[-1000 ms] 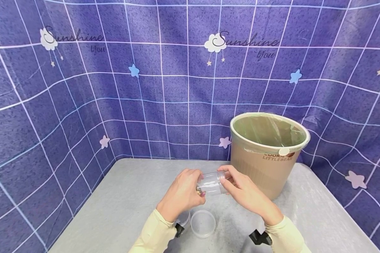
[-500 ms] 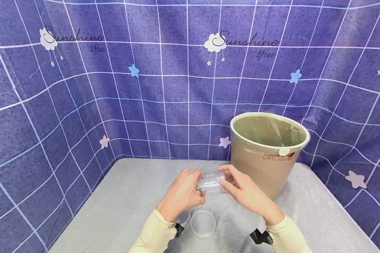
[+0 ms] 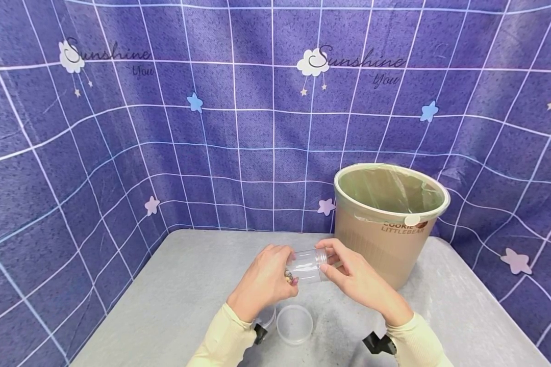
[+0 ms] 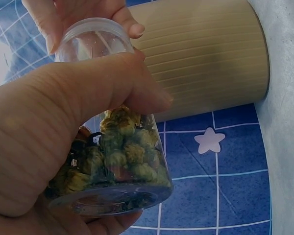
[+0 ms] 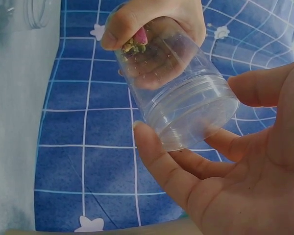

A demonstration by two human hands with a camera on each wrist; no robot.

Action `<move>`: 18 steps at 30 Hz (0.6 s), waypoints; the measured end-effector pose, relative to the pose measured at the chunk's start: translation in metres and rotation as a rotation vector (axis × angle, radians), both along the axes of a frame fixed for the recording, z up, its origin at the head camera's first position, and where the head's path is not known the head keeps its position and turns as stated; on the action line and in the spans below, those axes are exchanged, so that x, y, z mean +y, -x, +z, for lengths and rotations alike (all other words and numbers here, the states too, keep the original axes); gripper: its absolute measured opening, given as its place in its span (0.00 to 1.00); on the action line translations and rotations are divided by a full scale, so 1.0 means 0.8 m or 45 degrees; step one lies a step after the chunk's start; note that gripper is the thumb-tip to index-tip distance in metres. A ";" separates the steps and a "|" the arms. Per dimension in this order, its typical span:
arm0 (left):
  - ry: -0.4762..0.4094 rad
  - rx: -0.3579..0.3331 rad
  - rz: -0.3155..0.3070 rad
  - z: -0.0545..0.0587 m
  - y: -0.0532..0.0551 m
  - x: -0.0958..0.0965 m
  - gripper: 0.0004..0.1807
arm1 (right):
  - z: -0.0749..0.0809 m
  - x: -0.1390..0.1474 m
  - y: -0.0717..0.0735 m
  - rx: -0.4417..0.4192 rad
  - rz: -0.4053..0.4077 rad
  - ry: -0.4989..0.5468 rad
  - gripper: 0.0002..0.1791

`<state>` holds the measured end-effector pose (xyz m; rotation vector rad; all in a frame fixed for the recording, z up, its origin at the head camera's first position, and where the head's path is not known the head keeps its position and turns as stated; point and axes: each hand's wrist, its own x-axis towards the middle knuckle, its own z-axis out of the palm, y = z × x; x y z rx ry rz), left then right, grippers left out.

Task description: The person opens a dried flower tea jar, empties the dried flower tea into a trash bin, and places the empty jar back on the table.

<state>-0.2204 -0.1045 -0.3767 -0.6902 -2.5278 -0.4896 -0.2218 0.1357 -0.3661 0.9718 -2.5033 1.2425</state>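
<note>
My left hand [image 3: 266, 278] grips the base end of a clear plastic jar [image 3: 305, 266], which lies tilted sideways above the table. Dried flower buds [image 4: 127, 152] fill its lower part, yellow-green in the left wrist view. A pink bud [image 5: 141, 36] shows beside my left thumb in the right wrist view. My right hand [image 3: 355, 278] holds the jar's ridged mouth end with thumb and fingertips, the palm standing off it. Whether a clear cap covers that end, I cannot tell.
A round translucent lid or shallow dish [image 3: 295, 324] lies on the grey table [image 3: 188, 285] below the hands. Beside it, another clear container [image 3: 267, 317] is partly hidden by my left wrist. A beige lined bin [image 3: 381, 244] stands behind my right hand, before a blue patterned curtain.
My right thumb and fingers have shifted slightly at the jar's mouth end, the thumb a little lower. My left hand and the jar stay in place.
</note>
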 end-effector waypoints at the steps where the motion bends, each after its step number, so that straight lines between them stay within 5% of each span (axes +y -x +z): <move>1: 0.000 -0.002 0.000 0.000 0.000 0.000 0.26 | 0.000 0.000 0.000 0.000 0.000 0.003 0.21; 18: 0.003 -0.015 0.000 0.001 0.001 0.000 0.26 | -0.002 0.000 0.002 0.016 0.058 0.064 0.25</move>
